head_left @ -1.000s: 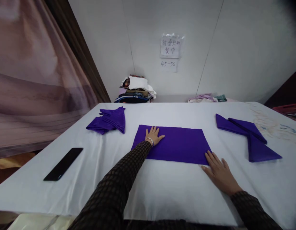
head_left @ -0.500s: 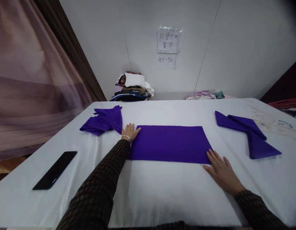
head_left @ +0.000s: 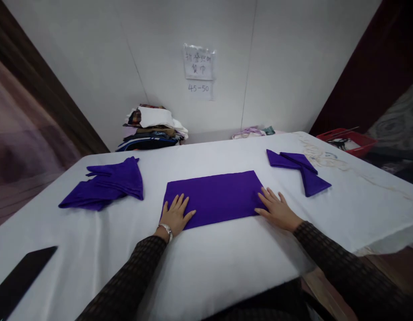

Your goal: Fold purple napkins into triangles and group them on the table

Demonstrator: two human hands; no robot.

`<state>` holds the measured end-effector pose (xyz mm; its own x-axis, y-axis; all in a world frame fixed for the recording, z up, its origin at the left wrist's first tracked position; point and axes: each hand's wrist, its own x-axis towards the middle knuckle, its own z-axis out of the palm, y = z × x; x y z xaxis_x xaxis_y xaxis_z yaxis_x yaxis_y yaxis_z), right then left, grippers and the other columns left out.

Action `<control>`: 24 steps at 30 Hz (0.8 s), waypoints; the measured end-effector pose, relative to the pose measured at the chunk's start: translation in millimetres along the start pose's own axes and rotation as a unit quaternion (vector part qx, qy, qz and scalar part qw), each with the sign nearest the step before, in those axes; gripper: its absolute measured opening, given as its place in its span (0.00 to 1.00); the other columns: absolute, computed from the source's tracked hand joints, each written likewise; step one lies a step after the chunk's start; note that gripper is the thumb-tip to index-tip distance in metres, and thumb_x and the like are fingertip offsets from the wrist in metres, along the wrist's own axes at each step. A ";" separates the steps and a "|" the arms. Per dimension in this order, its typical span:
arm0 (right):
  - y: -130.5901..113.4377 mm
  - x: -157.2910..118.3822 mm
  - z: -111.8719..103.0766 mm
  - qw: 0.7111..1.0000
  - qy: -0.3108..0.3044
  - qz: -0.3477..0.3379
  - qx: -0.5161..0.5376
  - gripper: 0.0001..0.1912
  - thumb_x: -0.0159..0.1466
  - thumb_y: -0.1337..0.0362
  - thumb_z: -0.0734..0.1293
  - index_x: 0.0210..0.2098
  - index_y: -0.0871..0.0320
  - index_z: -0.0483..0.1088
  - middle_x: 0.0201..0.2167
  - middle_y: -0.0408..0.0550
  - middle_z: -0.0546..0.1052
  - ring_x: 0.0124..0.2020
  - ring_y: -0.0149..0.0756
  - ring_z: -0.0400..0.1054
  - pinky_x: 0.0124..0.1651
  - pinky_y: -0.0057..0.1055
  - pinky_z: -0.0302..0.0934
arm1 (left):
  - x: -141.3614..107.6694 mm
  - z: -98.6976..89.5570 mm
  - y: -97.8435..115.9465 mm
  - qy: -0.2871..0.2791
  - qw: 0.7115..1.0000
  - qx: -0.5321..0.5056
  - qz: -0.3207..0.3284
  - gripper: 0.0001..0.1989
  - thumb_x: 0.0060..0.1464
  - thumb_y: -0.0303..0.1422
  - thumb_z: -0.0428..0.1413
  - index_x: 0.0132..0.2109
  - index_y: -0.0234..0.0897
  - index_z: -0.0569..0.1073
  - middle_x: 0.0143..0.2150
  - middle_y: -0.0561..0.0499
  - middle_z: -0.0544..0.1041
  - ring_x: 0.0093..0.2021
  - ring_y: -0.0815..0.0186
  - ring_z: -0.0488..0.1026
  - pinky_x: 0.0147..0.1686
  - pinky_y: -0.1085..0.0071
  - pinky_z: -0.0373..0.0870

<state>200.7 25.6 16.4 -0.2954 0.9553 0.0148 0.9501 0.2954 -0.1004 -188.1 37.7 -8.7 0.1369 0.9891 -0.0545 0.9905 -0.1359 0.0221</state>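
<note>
A purple cloth (head_left: 216, 196), folded into a flat rectangle, lies in the middle of the white-covered table (head_left: 206, 267). My left hand (head_left: 175, 214) rests on its lower left corner with the fingers spread. On the right edge of the cloth lie the fingertips of my right hand (head_left: 275, 208), also spread. Neither hand grips anything. Left of the cloth is a loose heap of purple fabric (head_left: 108, 185). A purple cloth folded into a bow-like shape (head_left: 301, 169) lies to the right.
A flat black object (head_left: 22, 278) lies at the table's left front. Behind the table's far edge are a pile of folded clothes (head_left: 153, 129), more fabric (head_left: 249, 132) and, at the right, a red basket (head_left: 363, 143). Paper notes (head_left: 198, 64) hang on the wall.
The view has turned to the right. My left hand has come down from the cloth's upper left edge to its lower left corner. My right hand has shifted slightly further onto the right edge.
</note>
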 end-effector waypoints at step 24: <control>2.2 165.8 20.5 0.996 -0.042 0.063 0.048 0.35 0.66 0.44 0.47 0.64 0.59 0.51 0.68 0.54 0.47 0.67 0.43 0.38 0.64 0.49 0.33 | 1.7 2.8 -2.9 0.014 1.000 -0.011 0.004 0.34 0.59 0.53 0.38 0.66 0.39 0.52 0.69 0.46 0.50 0.68 0.54 0.43 0.62 0.46 0.42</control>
<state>151.7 184.3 -1.7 -0.1863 0.9787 -0.0867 0.9672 0.1672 -0.1911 -190.7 39.6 -11.6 0.1438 0.9893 -0.0262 0.9888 -0.1426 0.0444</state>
